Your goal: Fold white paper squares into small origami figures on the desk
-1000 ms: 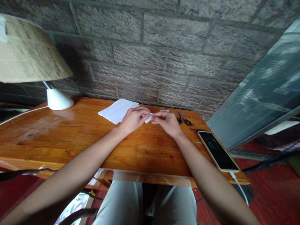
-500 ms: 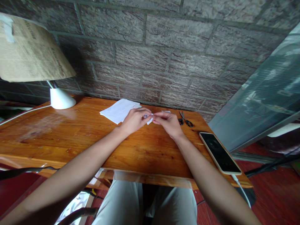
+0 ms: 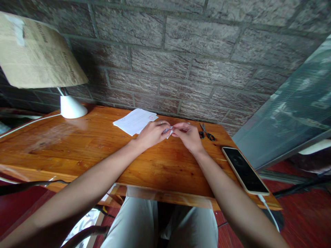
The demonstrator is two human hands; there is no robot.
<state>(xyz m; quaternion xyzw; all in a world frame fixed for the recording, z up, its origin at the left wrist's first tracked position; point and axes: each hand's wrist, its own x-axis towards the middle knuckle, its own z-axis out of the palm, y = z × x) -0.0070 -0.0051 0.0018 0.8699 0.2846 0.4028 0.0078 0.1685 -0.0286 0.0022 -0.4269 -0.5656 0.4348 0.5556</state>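
Note:
Between my two hands is a small piece of white paper (image 3: 170, 133), mostly covered by my fingers. My left hand (image 3: 154, 132), with a ring on one finger, pinches the paper from the left. From the right, my right hand (image 3: 188, 136) grips its other side with thumb and fingertips. Both hands are just above the wooden table (image 3: 155, 165). Behind my left hand lie several white sheets of paper (image 3: 133, 120), the top one with a small reddish mark. Scissors with black handles (image 3: 207, 132) lie partly open just right of my right hand.
A phone (image 3: 244, 168) with a white cable (image 3: 270, 213) lies at the table's right edge. On the left stands a lamp with a white base (image 3: 72, 107) and a newsprint shade (image 3: 41, 55). A stone-block wall (image 3: 176, 58) rises behind the table.
The view has shifted slightly, so everything on the table sits a little further right. Both hands keep hold of the small paper, its visible part tilted slightly differently.

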